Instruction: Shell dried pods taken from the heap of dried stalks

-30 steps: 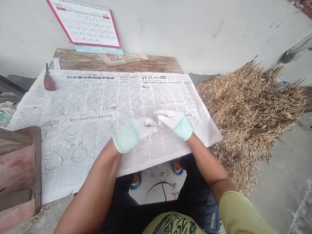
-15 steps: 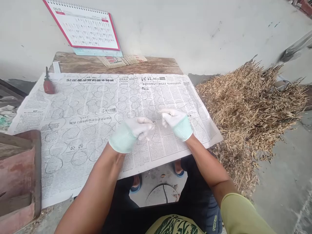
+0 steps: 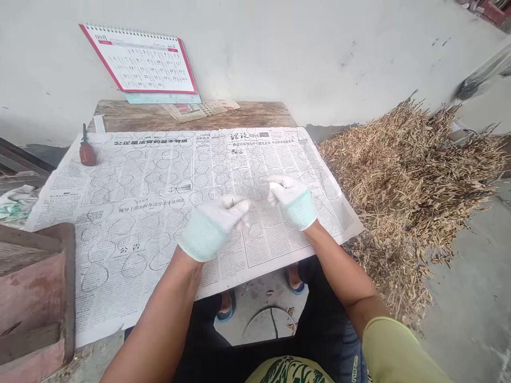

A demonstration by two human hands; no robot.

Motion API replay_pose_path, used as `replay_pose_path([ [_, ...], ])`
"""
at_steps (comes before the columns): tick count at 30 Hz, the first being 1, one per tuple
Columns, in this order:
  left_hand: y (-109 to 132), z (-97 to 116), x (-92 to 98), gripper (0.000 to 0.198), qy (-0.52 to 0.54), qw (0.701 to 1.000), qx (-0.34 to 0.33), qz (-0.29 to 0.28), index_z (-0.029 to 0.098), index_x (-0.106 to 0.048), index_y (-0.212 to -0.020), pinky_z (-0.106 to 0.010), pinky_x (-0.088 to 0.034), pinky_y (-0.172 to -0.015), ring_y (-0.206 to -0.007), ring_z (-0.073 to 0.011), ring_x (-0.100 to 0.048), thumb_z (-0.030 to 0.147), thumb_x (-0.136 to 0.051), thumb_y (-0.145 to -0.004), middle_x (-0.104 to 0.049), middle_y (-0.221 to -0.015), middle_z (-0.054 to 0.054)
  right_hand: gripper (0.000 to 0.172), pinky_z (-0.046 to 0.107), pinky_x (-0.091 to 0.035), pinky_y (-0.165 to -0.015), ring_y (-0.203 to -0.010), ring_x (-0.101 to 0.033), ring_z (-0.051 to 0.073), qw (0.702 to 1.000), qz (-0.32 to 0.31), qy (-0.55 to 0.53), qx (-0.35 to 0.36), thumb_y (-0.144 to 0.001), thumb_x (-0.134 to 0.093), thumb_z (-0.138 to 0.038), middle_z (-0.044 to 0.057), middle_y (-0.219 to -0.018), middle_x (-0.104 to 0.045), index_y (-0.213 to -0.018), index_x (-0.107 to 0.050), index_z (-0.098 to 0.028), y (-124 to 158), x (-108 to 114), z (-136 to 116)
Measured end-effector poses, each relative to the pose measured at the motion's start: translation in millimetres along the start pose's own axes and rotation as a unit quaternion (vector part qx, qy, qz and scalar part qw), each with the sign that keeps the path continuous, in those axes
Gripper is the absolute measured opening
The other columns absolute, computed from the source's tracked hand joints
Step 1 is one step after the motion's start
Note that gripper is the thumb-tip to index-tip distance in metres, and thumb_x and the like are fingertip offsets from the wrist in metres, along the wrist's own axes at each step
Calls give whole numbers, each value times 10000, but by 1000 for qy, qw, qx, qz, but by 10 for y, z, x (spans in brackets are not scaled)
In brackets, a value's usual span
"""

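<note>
- Wooden counter (image 3: 263,114) beside a pale wall (image 3: 279,48), with a calendar (image 3: 147,66) at its back.
- Newspaper (image 3: 191,186) marked with drawn loops, spread over the counter; a screwdriver (image 3: 88,155) lies near its far left corner.
- Left hand (image 3: 221,221) and right hand (image 3: 289,197), gloved, apart above the newspaper, fingers curled; whether either pinches something cannot be told.
- Dried stalks (image 3: 403,170) heaped right of the counter.
</note>
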State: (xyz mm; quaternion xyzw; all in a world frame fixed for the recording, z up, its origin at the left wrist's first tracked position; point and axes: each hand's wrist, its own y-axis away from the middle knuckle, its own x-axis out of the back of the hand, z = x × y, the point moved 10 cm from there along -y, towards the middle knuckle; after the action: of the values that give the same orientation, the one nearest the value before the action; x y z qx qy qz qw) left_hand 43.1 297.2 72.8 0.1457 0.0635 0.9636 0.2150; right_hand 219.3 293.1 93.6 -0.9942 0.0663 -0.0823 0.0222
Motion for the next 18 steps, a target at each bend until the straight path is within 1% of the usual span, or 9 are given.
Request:
replay_pose_path([
  [3, 24, 155, 91, 390, -26, 998, -37, 38, 201, -728, -884, -318, -499, -663, -632, -167, -603, 574, -617, -915, -699, -698, -14, 268, 249, -566, -644, -625, -638, 109, 1000, 6, -5, -2, -935, -559, -233, -22, -719, -689, -1082, -779, -185, -8, 36, -16],
  [6, 2, 155, 116, 431, -1, 998, -31, 56, 195, -778, -1000, -315, -518, -671, -697, -188, -639, 590, -685, -857, -712, -720, -22, 277, 243, -561, -634, -622, -637, 106, 1000, 9, 2, 3, -932, -556, -231, -21, -720, -698, -1081, -785, -184, -8, 49, -39],
  [8, -29, 92, 64, 429, 42, 998, -12, 42, 188, -794, -993, -313, -528, -657, -677, -179, -645, 574, -752, -810, -744, -758, -36, 275, 241, -556, -631, -617, -632, 103, 1000, 11, 4, 10, -931, -553, -229, -25, -716, -698, -1067, -789, -189, -8, 43, -63],
  [11, -55, 46, -56, 378, 100, 995, 2, -1, 176, -803, -925, -301, -516, -597, -594, -147, -616, 526, -807, -782, -778, -802, -59, 270, 241, -556, -643, -624, -634, 103, 1000, 3, 4, 7, -927, -554, -215, -33, -700, -682, -1066, -784, -194, -9, 5, -85],
  [13, -50, 71, -60, 321, 108, 994, -4, 0, 173, -797, -873, -306, -532, -603, -581, -145, -618, 484, -803, -792, -780, -787, -62, 263, 247, -559, -659, -636, -642, 107, 1000, -2, -5, 3, -947, -572, -250, -28, -722, -692, -1113, -768, -191, -4, -12, -105],
  [15, -27, 122, 28, 263, 102, 994, -19, 41, 177, -789, -840, -336, -583, -700, -615, -163, -658, 438, -765, -823, -769, -743, -51, 268, 256, -561, -677, -654, -653, 110, 1000, 17, -9, 10, -984, -584, -325, -8, -785, -726, -1145, -749, -187, 14, 28, -159],
  [17, 17, 180, 154, 230, 87, 990, -36, 103, 187, -784, -817, -378, -603, -861, -684, -184, -706, 400, -711, -863, -752, -691, -31, 273, 264, -558, -691, -665, -664, 113, 999, 47, 4, 13, -1005, -590, -391, 15, -831, -751, -1075, -750, -181, 52, 98, -216],
  [18, 44, 205, 205, 231, 78, 987, -42, 131, 194, -786, -814, -392, -593, -929, -729, -192, -726, 391, -686, -883, -750, -679, -25, 279, 269, -559, -695, -661, -668, 115, 999, 50, 14, 6, -1006, -598, -411, 23, -829, -757, -1011, -750, -177, 73, 105, -228],
])
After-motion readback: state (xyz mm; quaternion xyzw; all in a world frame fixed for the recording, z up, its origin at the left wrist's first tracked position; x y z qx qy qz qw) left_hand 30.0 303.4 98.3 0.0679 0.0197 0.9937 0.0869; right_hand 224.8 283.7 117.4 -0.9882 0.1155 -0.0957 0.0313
